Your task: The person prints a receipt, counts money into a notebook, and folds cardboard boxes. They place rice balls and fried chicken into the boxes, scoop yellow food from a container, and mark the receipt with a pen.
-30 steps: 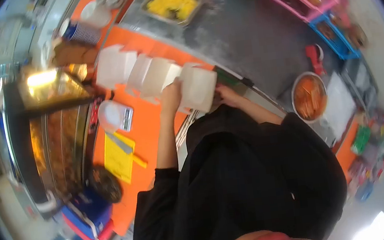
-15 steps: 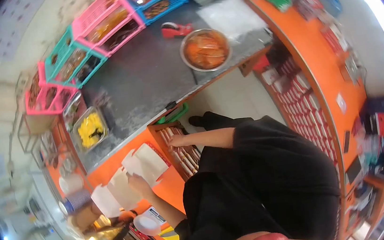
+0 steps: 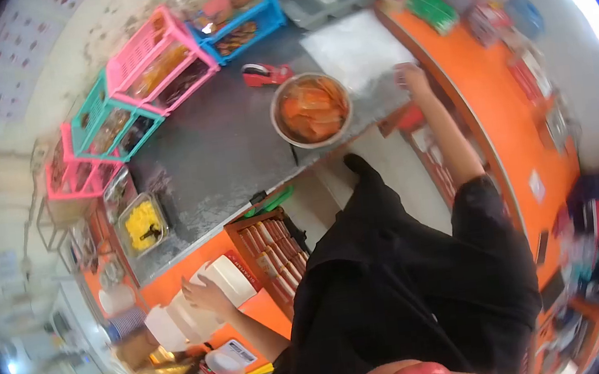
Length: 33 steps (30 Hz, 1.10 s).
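My left hand (image 3: 207, 295) lies with fingers spread on an open white cardboard food box (image 3: 232, 282) on the orange counter. The box has a red printed side, and its white flaps stretch toward the stacked cups. My right hand (image 3: 413, 79) is at the right end of the dark counter, beside a white sheet (image 3: 358, 51). Its fingers are curled round something small that I cannot make out. A metal bowl (image 3: 315, 141) of orange-red food stands on the dark counter, with a red tape dispenser (image 3: 266, 74) behind it.
Below the counter is an open compartment of packed red-and-white boxes (image 3: 271, 253). A tray of yellow pieces (image 3: 143, 225) stands at the left. Stacked pink (image 3: 152, 56), teal (image 3: 105, 117) and blue baskets (image 3: 241, 31) line the wall. Paper cups (image 3: 123, 325) lie beside the box.
My right hand has left the compartment of packed boxes and swung to the far right end of the counter. My left hand's fingers have spread on the white box. The view has shifted.
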{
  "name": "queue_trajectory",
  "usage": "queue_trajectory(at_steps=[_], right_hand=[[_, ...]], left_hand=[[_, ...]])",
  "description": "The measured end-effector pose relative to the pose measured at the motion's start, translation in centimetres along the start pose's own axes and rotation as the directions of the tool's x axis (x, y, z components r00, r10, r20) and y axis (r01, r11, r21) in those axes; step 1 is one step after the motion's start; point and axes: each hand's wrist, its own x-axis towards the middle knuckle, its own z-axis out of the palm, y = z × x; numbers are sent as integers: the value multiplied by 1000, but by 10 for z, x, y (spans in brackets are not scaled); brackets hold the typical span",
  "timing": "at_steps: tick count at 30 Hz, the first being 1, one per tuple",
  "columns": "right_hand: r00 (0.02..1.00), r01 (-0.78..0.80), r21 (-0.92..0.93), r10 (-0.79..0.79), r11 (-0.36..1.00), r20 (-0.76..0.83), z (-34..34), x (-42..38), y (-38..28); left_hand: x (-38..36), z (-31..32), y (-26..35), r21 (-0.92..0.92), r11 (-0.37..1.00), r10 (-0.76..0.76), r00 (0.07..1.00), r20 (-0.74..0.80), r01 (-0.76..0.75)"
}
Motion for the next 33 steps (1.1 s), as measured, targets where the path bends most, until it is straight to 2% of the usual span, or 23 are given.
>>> queue_trajectory(at_steps=[2, 3, 4, 5, 6, 7, 8, 9, 10, 13, 16, 17, 18, 20, 21, 23, 24, 25, 27, 28, 29, 31, 33], right_hand=[[998, 23, 65, -27, 998, 55, -6, 37, -26], [999, 14, 25, -15, 1000, 49, -1, 55, -31], [995, -4, -52, 9, 999, 98, -1, 83, -19], [956, -144, -199, 188, 969, 224, 8, 151, 21], [907, -84, -217, 164, 973, 387, 5, 174, 45], [934, 2, -327, 115, 945, 337, 27, 152, 24], [902, 7, -353, 146, 936, 406, 38, 163, 28], [879, 32, -369, 149, 929, 452, 55, 161, 18], [857, 61, -470, 196, 881, 478, 73, 171, 19], [713, 266, -410, 109, 873, 693, 134, 173, 6], [474, 507, -220, -56, 833, 879, 222, 191, 12], [400, 596, -127, -156, 793, 903, 259, 182, 21], [268, 616, -75, -120, 784, 956, 287, 149, 15], [131, 520, -10, -68, 854, 989, 312, 68, -32], [82, 519, 14, -66, 855, 994, 327, 41, -33], [-155, 651, 148, -60, 745, 986, 349, -22, -52], [-180, 741, 168, -48, 651, 982, 347, -61, -67], [-256, 729, 221, -40, 648, 966, 344, -92, -65], [-439, 591, 541, -325, 599, 838, 339, -160, -56], [-512, 544, 582, -311, 604, 801, 334, -191, -46], [-531, 600, 560, -239, 571, 813, 328, -217, -34], [-587, 628, 572, -161, 528, 793, 301, -271, -5], [-620, 619, 479, 12, 622, 785, 260, -329, 40]], left_hand=[[2, 10, 31, -133, 991, 7, 998, -65, -16], [10, 12, 51, -229, 965, -103, 989, 103, 124], [9, -8, 83, -414, 909, -14, 998, 57, 36], [-7, 25, 129, -297, 955, -72, 980, -186, 14], [-6, 24, 154, -475, 856, -217, 976, 31, 205], [2, 37, 171, -364, 866, -216, 913, 346, 342], [4, 13, 211, -424, 858, -225, 954, 199, 291], [-3, 9, 239, -453, 809, -314, 927, 204, 374], [-8, 4, 257, -485, 825, -298, 953, 63, 290], [-29, -22, 285, -485, 788, -376, 921, 108, 378], [-64, -40, 280, -376, 769, -539, 841, 55, 517], [-80, -52, 269, -310, 703, -667, 744, 25, 640], [-96, -67, 261, -279, 643, -736, 677, 32, 713], [-141, -89, 246, -242, 554, -818, 574, 18, 797], [-165, -92, 236, -232, 484, -873, 482, -72, 844], [-212, -114, 228, -229, 377, -921, 336, -200, 897], [-242, -129, 225, -289, 243, -969, 216, -123, 926], [-275, -143, 223, -341, 94, -995, 83, -47, 935], [-341, -164, 226, -296, 38, -973, -32, -229, 955], [-372, -185, 229, -340, -92, -986, -133, -98, 936], [-402, -205, 237, -378, -219, -974, -221, 40, 899], [-465, -231, 254, -331, -295, -943, -330, -54, 897], [-535, -257, 268, -275, -359, -901, -408, -145, 892]])
